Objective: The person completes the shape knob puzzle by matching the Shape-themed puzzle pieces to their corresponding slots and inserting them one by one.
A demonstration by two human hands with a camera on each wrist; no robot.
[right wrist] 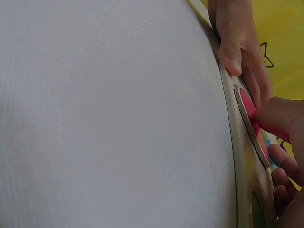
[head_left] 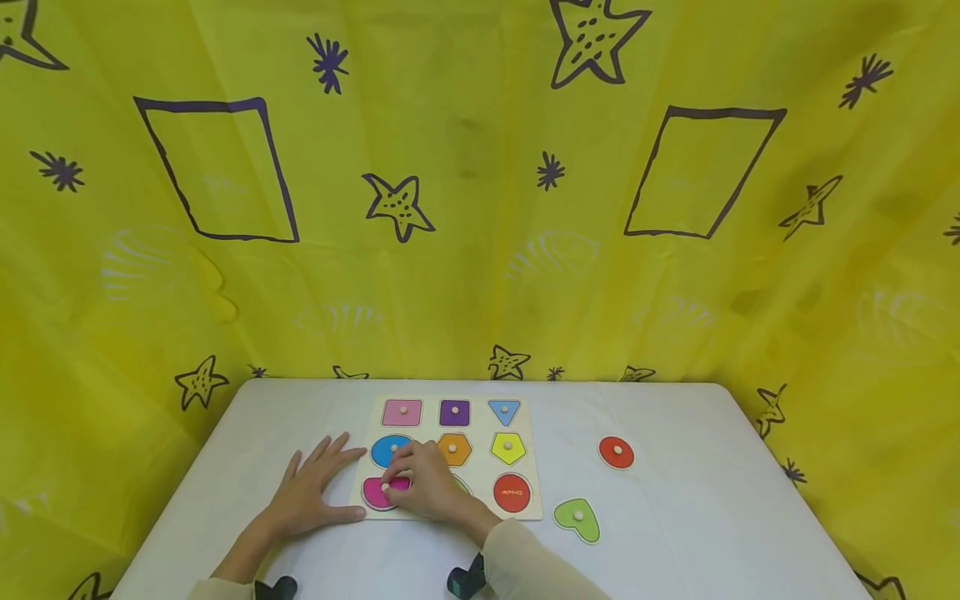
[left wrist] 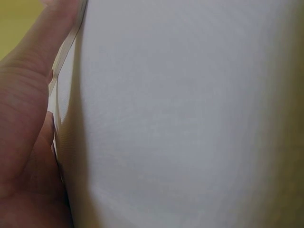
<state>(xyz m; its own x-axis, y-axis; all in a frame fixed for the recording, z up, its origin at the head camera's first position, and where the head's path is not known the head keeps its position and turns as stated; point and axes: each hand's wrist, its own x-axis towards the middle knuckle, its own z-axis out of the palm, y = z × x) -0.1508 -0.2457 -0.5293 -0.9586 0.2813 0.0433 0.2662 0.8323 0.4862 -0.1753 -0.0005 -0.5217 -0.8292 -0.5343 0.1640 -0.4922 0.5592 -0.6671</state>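
A wooden shape puzzle board point(head_left: 480, 432) lies on the white table. My right hand point(head_left: 431, 487) pinches the knob of a pink rounded puzzle piece point(head_left: 372, 493) at the board's near left corner. In the right wrist view the same pink piece point(right wrist: 246, 105) sits over the board with its edge standing proud. My left hand point(head_left: 309, 493) has its fingers spread, thumb and fingertips at the board's left edge. A green spot on the board, in the near row, is mostly hidden by my right hand.
Right of the board lie a green heart piece point(head_left: 577, 521) and a red round piece point(head_left: 617, 452), both knobbed. Several knobbed shapes, such as the purple square point(head_left: 454, 412), sit in the board. A red printed circle point(head_left: 512, 493) marks its near right corner. A yellow curtain point(head_left: 480, 275) hangs behind.
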